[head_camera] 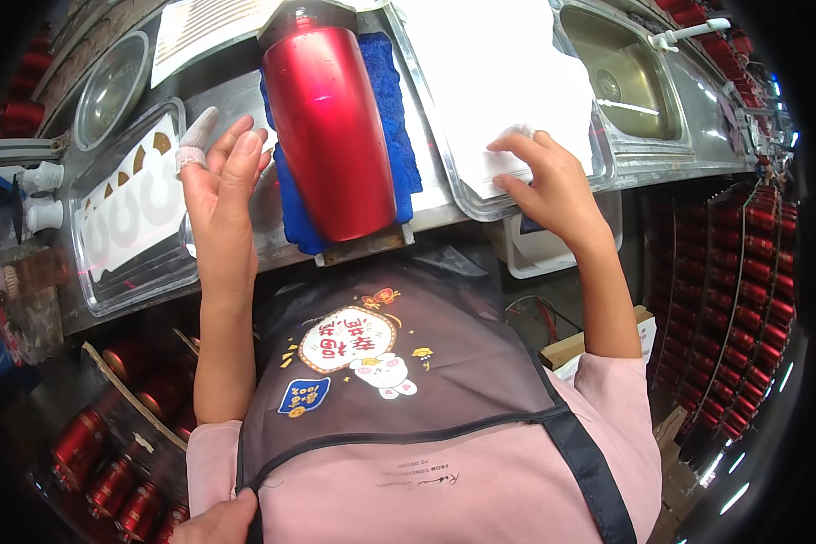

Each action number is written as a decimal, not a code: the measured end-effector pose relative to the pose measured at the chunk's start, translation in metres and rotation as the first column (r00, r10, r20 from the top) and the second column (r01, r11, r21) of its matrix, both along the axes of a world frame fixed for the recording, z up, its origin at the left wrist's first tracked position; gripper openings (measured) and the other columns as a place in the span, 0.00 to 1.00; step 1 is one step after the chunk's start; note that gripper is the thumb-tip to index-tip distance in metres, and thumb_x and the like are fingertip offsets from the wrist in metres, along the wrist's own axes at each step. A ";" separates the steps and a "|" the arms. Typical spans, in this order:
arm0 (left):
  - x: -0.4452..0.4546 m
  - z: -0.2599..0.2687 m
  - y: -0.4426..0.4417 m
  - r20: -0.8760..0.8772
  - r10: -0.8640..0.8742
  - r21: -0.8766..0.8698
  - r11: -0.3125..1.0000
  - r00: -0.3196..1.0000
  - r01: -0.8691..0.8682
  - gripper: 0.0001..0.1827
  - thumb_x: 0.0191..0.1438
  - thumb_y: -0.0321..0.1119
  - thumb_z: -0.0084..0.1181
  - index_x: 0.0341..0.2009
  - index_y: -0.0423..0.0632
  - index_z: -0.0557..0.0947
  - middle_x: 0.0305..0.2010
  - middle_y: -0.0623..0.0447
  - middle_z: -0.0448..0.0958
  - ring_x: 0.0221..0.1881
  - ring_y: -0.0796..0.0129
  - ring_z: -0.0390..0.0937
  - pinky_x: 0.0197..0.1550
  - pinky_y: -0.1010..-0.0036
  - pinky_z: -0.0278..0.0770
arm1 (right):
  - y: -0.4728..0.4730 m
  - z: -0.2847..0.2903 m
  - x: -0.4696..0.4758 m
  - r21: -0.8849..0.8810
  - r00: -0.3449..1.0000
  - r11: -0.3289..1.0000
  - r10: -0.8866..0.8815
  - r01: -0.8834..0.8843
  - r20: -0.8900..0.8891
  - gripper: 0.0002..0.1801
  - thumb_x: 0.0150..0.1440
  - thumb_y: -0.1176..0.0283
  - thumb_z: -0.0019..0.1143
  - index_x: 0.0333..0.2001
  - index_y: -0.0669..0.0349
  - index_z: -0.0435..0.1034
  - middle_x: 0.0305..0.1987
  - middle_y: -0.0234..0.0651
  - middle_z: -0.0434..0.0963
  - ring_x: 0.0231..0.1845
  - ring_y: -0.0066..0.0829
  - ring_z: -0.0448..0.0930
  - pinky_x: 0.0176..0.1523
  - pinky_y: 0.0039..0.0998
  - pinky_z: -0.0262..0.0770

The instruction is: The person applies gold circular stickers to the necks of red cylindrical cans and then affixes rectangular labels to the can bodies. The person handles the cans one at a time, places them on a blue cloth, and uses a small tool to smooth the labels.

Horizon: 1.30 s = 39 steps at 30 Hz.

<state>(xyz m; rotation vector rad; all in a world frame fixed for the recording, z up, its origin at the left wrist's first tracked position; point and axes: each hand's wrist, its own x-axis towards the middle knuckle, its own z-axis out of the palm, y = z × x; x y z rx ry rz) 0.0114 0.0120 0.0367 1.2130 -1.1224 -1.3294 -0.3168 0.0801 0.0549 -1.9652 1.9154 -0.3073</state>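
A glossy red bottle-shaped vessel (330,129) with a dark upper end lies on a blue towel (404,156) in front of me. My left hand (224,170) is raised on its left side, fingers apart and holding nothing; a pale fabric finger cot (200,132) covers one finger. On the right, my right hand (547,177) rests its fingertips on white sheets (510,81) in a metal tray (472,200). Its thumb and forefinger are apart, and another finger also wears a cot. Another person's hand (221,520) touches my apron's edge at the bottom left.
To the left, a tray (136,292) holds a sheet with gold and grey curved decals (136,187), beside a clear bowl (112,88). A sink (612,81) with a white tap (687,34) lies at the far right. Red vessels (755,272) fill racks below on both sides.
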 end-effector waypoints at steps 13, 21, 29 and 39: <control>-0.007 -0.007 0.004 -0.011 0.007 0.054 0.999 1.000 -0.006 0.35 0.64 0.35 0.56 0.68 0.32 0.57 0.64 0.33 0.69 0.63 0.60 0.72 0.66 0.68 0.66 | -0.005 -0.016 -0.011 -0.071 0.976 0.973 0.219 -0.220 -0.014 0.12 0.49 0.74 0.70 0.38 0.54 0.77 0.28 0.37 0.72 0.27 0.40 0.76 0.31 0.37 0.71; -0.008 -0.005 0.006 0.000 0.016 0.053 0.998 1.000 -0.016 0.35 0.64 0.33 0.56 0.68 0.32 0.57 0.64 0.34 0.70 0.64 0.60 0.71 0.69 0.67 0.63 | -0.001 -0.014 -0.012 -0.052 0.980 0.979 0.198 -0.197 0.029 0.11 0.48 0.73 0.72 0.36 0.55 0.79 0.28 0.36 0.74 0.26 0.39 0.77 0.31 0.36 0.72; -0.006 -0.005 0.006 -0.013 0.010 0.060 0.998 1.000 -0.009 0.34 0.64 0.32 0.56 0.67 0.31 0.57 0.64 0.33 0.69 0.63 0.60 0.71 0.68 0.67 0.64 | -0.003 -0.010 -0.008 -0.052 0.982 0.980 0.191 -0.190 0.003 0.07 0.50 0.73 0.70 0.35 0.55 0.79 0.27 0.37 0.74 0.26 0.40 0.78 0.30 0.36 0.71; -0.002 -0.008 0.006 -0.052 0.008 0.048 0.999 0.999 -0.005 0.34 0.64 0.31 0.56 0.67 0.32 0.58 0.64 0.33 0.68 0.62 0.60 0.72 0.66 0.68 0.67 | -0.008 -0.012 -0.008 -0.237 0.988 0.963 0.144 -0.128 0.052 0.06 0.56 0.76 0.58 0.37 0.60 0.68 0.29 0.44 0.74 0.31 0.52 0.78 0.36 0.44 0.75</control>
